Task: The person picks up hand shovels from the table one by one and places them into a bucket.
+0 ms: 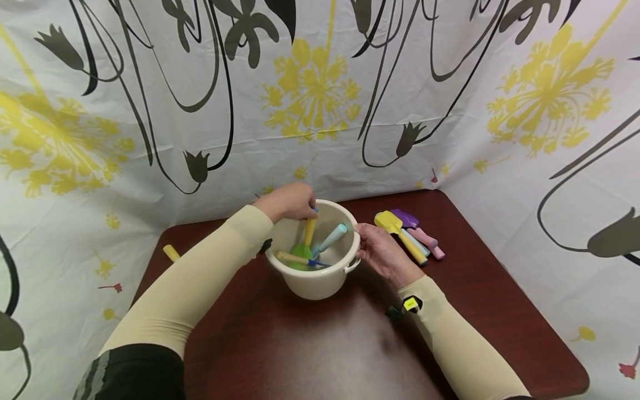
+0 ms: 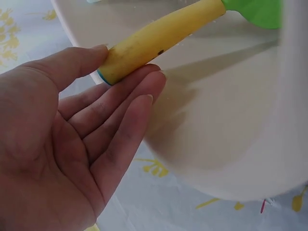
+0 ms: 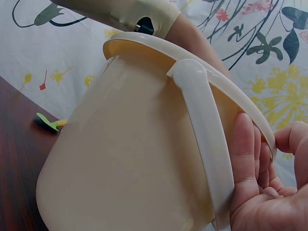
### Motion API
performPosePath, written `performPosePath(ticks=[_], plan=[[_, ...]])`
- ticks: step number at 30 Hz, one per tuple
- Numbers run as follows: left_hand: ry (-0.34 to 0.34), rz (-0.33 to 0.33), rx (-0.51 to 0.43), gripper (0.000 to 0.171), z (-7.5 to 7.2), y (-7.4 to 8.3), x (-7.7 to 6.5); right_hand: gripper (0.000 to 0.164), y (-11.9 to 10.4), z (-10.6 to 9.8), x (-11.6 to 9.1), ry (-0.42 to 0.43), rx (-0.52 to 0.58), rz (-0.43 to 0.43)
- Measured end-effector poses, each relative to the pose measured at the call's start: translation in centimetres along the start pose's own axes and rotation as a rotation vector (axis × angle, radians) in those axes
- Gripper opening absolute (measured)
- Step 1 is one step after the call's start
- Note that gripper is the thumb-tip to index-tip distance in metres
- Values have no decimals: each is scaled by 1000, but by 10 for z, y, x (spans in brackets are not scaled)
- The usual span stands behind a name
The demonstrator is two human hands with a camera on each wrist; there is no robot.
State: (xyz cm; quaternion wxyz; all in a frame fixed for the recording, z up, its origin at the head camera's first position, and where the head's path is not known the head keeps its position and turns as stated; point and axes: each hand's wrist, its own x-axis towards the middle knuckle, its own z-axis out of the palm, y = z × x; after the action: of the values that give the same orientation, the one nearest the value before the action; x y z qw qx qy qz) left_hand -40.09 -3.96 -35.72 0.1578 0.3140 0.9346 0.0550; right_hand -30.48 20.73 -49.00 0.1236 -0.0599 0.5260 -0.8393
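Observation:
A cream bucket (image 1: 311,284) stands on the table with several small garden tools inside it. Over its far left rim, my left hand (image 1: 293,201) pinches the end of a yellow handle (image 2: 163,37) between thumb and fingers. That handle belongs to a green-bladed hand shovel (image 1: 300,253) leaning in the bucket. Beside it lie a tool with a light blue handle (image 1: 333,239) and a yellow-handled tool with a blue end (image 1: 292,258). My right hand (image 1: 382,251) grips the bucket's right rim, thumb over the edge and fingers under it, near the white carrying handle (image 3: 207,125).
Right of the bucket, a yellow shovel (image 1: 389,221) and a purple one (image 1: 406,218) lie piled with pink and light blue handles. Another yellow handle (image 1: 171,253) shows at the table's left edge, its green-and-black head (image 3: 45,122) visible from the right wrist. Patterned cloth (image 1: 320,161) surrounds the table.

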Motion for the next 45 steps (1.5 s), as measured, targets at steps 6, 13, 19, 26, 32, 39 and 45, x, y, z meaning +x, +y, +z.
performPosePath(ticks=[6,13,19,26,32,39,45], plan=[[-1,-33,42,39,-1,1,3,30,0,0,0,7,0,2],[-22,-110,70,39,-6,8,-1,29,0,1,1,1,-1,3],[-10,-145,81,39,-5,9,-2,29,0,1,1,-3,-4,4],[-6,-166,68,45,-2,7,0,28,1,0,2,3,-5,9],[16,-126,37,43,-2,5,-4,27,1,-1,2,-3,-16,2],[43,-80,-63,35,-8,6,-16,27,0,-1,2,-4,-8,7],[91,-67,-152,32,-14,-4,-28,28,0,0,1,1,2,7]])
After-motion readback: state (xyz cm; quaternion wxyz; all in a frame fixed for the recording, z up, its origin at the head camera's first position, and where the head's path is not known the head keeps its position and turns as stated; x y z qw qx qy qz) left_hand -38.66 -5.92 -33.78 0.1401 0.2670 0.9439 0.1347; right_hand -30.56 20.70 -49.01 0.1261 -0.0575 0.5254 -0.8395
